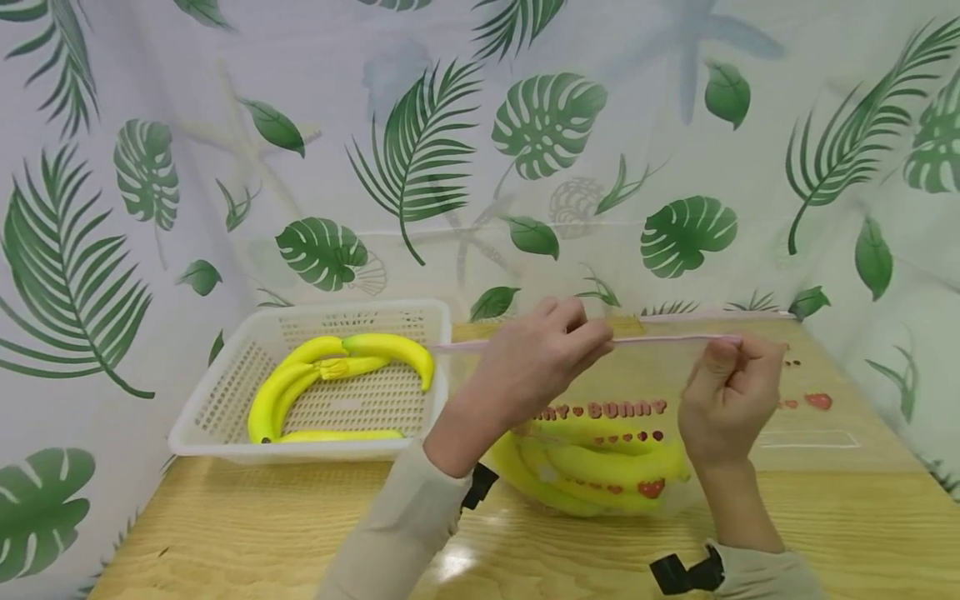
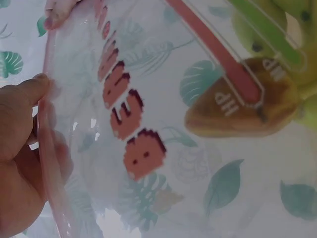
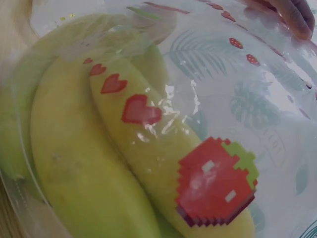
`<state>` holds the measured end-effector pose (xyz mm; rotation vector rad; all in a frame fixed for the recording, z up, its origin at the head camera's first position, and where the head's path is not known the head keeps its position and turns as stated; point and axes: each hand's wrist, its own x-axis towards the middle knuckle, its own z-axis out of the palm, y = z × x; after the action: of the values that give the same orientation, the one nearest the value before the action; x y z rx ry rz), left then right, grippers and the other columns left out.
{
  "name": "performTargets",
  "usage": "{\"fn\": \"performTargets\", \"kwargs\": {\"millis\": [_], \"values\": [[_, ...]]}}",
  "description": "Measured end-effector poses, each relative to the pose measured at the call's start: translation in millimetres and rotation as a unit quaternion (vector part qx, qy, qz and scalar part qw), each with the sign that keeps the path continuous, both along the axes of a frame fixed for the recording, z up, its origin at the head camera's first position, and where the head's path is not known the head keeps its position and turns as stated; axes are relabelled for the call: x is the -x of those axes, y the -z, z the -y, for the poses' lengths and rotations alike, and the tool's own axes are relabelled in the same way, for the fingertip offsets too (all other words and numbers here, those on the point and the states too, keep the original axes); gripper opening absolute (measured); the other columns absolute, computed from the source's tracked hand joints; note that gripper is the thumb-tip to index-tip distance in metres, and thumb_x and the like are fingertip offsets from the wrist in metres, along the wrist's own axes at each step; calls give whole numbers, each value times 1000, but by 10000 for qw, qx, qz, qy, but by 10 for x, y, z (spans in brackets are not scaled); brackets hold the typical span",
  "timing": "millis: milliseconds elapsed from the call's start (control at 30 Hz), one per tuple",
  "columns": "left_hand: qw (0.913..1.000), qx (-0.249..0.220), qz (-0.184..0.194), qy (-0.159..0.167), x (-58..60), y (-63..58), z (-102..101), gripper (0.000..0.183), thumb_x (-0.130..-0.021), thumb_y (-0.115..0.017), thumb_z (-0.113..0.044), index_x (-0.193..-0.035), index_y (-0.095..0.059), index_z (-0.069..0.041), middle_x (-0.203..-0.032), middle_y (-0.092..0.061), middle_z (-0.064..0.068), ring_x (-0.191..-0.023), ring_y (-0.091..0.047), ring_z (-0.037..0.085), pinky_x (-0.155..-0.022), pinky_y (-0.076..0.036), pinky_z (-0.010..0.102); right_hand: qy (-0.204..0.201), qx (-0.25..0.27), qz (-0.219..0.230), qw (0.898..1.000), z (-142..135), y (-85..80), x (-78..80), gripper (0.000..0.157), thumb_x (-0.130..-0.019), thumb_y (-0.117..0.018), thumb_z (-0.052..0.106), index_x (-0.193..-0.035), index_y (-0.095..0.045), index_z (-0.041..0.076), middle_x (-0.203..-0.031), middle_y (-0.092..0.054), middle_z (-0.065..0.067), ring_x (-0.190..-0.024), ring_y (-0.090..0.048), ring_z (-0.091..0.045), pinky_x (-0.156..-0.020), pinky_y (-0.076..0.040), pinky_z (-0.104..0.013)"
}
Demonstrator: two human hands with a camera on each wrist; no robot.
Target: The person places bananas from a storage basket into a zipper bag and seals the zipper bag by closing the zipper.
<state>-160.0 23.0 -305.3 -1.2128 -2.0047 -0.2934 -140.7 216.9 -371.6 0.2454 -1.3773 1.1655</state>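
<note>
A clear zip bag (image 1: pixel 551 500) with a pink top strip and red berry print hangs upright over the table with several yellow bananas (image 1: pixel 600 462) inside. Midway along the strip, my left hand (image 1: pixel 528 367) pinches it between thumb and fingers. My right hand (image 1: pixel 727 408) grips the strip's right end, thumb on top. The pink strip (image 2: pixel 45 168) runs between the left thumb and fingers in the left wrist view. Through the clear film, the right wrist view shows bananas (image 3: pixel 84 144) lying side by side behind printed hearts and a strawberry.
At the left stands a white perforated basket (image 1: pixel 198 408) holding several bananas (image 1: pixel 277 400). Flat on the wooden table (image 1: pixel 300 525) to the right lies another clear printed bag (image 1: pixel 825 429). A leaf-patterned cloth (image 1: pixel 450 167) rises behind the table.
</note>
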Motion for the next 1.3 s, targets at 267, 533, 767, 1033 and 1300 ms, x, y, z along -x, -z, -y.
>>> {"fn": "performTargets", "kwargs": {"millis": [267,533,767,1033,1300], "values": [[9991,-259,29,-336,-101,84,85,14,-101,-58,-30,-100,-68,-19,-81,-51,-3,-68,-44,11,-55,-37,17,282,-166,-117,9994,43,0,17,62,-100,-53,41,-86,-42,-19,-60,-37,-1,-56,-33,2,-55,-24,-11],[9979,-551,-2,-352,-78,138,166,10,-98,-62,-26,-98,-68,-18,-82,-53,-1,-69,-48,14,-57,-41,18,692,-188,-46,9974,35,-7,51,64,-99,-51,45,-86,-44,-17,-65,-39,-3,-61,-34,2,-60,-25,-12],[9980,-528,52,-348,-27,159,241,9,-98,-63,-26,-98,-67,-18,-83,-52,0,-69,-47,14,-55,-40,20,727,-118,-108,9972,16,-10,62,64,-99,-51,45,-85,-45,-16,-62,-39,-5,-59,-35,4,-58,-25,-11],[9971,-522,86,-550,1,202,381,7,-96,-65,-26,-96,-66,-19,-85,-54,0,-67,-46,15,-48,-37,21,662,-81,-120,9977,5,12,70,62,-100,-51,43,-86,-45,-17,-60,-38,-4,-59,-34,3,-57,-25,-11],[9942,-738,278,-732,18,224,497,7,-93,-68,-24,-97,-67,-18,-88,-56,0,-71,-50,18,-49,-40,24,537,0,-180,9984,-3,12,95,61,-100,-52,41,-85,-44,-18,-59,-37,-5,-58,-35,3,-57,-25,-11]]}}
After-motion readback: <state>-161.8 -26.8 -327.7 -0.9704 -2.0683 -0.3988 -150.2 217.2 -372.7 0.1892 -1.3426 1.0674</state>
